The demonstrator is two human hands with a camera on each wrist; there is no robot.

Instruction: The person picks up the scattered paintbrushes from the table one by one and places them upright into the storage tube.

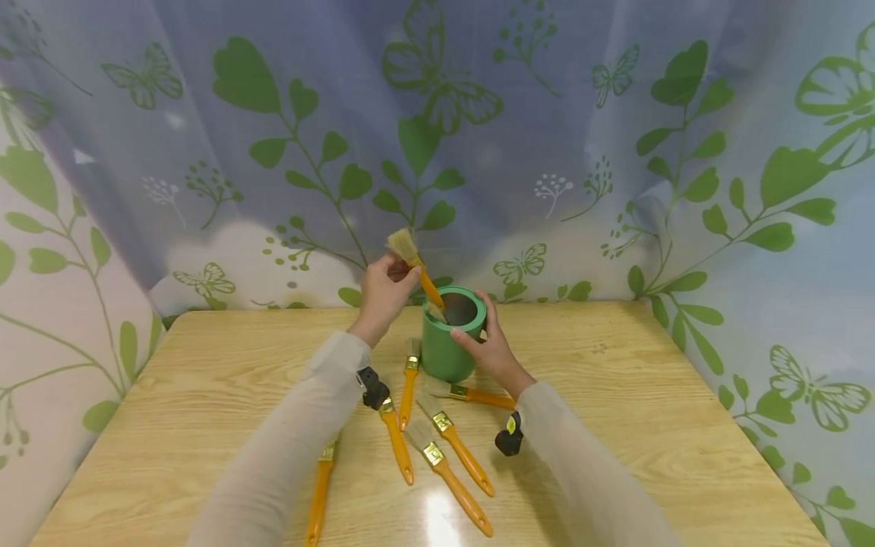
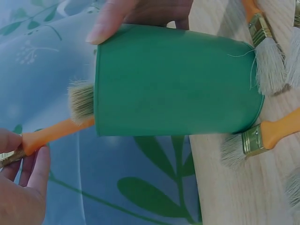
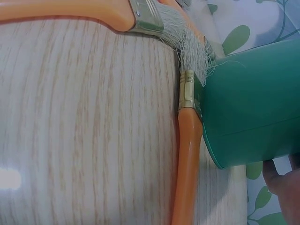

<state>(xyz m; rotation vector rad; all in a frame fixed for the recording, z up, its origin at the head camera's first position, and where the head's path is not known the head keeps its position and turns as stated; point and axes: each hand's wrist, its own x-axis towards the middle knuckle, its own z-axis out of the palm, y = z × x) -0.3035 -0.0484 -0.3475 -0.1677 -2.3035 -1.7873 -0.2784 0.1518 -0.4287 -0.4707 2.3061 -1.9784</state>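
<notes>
A green cup (image 1: 447,351) stands near the back of the table. My right hand (image 1: 497,357) grips its right side, thumb near the rim and fingers round the far side. With fingertips and thumb, my left hand (image 1: 383,298) pinches a paintbrush (image 1: 431,289) near its metal band. Its pale bristles point up, and its orange handle slants down to the cup's mouth. Another brush's bristles (image 2: 82,101) stick out at the rim in the left wrist view; the rest of that brush is hidden inside the cup.
Several orange-handled paintbrushes lie on the wooden table (image 1: 588,380). One brush (image 1: 410,384) lies just left of the cup; another brush (image 3: 189,145) lies by its base in the right wrist view. A patterned curtain (image 1: 533,190) hangs behind the table.
</notes>
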